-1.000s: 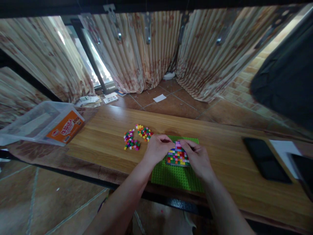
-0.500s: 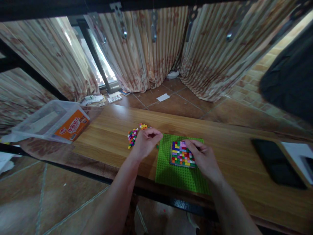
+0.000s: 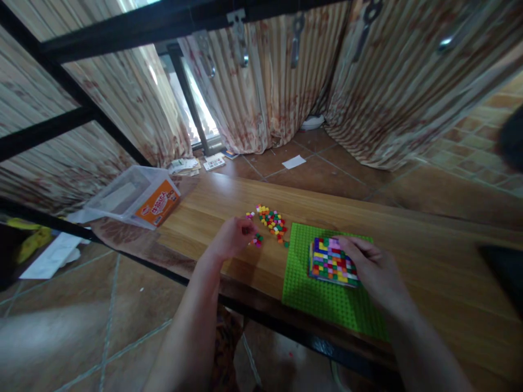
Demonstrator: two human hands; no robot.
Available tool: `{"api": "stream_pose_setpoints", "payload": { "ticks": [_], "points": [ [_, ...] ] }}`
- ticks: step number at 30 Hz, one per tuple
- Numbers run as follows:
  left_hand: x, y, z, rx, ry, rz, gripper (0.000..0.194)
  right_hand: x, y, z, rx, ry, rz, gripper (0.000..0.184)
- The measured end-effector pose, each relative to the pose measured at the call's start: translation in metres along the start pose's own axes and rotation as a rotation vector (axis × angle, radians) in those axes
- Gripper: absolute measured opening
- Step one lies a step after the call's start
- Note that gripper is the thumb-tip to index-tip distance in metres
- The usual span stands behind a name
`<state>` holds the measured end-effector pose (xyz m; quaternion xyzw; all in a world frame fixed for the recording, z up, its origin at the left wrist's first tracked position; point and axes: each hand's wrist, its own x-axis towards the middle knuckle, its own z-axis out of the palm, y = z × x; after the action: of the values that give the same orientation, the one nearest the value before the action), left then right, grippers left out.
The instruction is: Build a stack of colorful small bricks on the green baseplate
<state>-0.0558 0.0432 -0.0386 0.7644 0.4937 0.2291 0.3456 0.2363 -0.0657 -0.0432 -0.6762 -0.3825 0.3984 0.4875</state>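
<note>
A green studded baseplate (image 3: 298, 277) lies on the wooden table. On it sits a square block of small colourful bricks (image 3: 330, 261), its top a patchwork of red, yellow, white, green, purple and pink. My right hand (image 3: 370, 261) is closed at the block's upper right corner, with thumb and fingertips against it; the palm side is hidden. To the left, my left hand (image 3: 235, 237) reaches among loose small bricks with curled fingers; whatever is between them cannot be made out. A larger heap of loose bricks (image 3: 272, 220) lies just beyond it, towards the baseplate.
A clear plastic box (image 3: 122, 196) with an orange label stands at the table's left end. A dark flat object (image 3: 504, 275) lies at the right edge. Dark metal bars (image 3: 134, 38) cross the view ahead, with curtains (image 3: 261, 92) behind. Papers (image 3: 294, 162) lie on the tiled floor.
My left hand has moved left and away from the baseplate to the loose bricks, uncovering the larger heap. My right hand stays at the block's corner. The camera has turned left.
</note>
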Motion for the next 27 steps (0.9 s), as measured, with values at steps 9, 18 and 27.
{"api": "stream_pose_setpoints", "payload": {
  "ticks": [9, 18, 27],
  "points": [
    [-0.002, 0.023, 0.018, 0.431, 0.053, 0.021, 0.008, -0.001, 0.000, 0.000, -0.026, 0.005, -0.013, 0.045],
    [0.002, 0.027, 0.020, 0.353, 0.043, 0.097, 0.019, 0.001, 0.002, 0.000, 0.004, -0.026, -0.020, 0.050],
    [0.000, 0.064, 0.049, -0.261, 0.073, 0.267, 0.007, 0.000, -0.001, 0.004, 0.053, -0.029, -0.046, 0.047]
  ]
}}
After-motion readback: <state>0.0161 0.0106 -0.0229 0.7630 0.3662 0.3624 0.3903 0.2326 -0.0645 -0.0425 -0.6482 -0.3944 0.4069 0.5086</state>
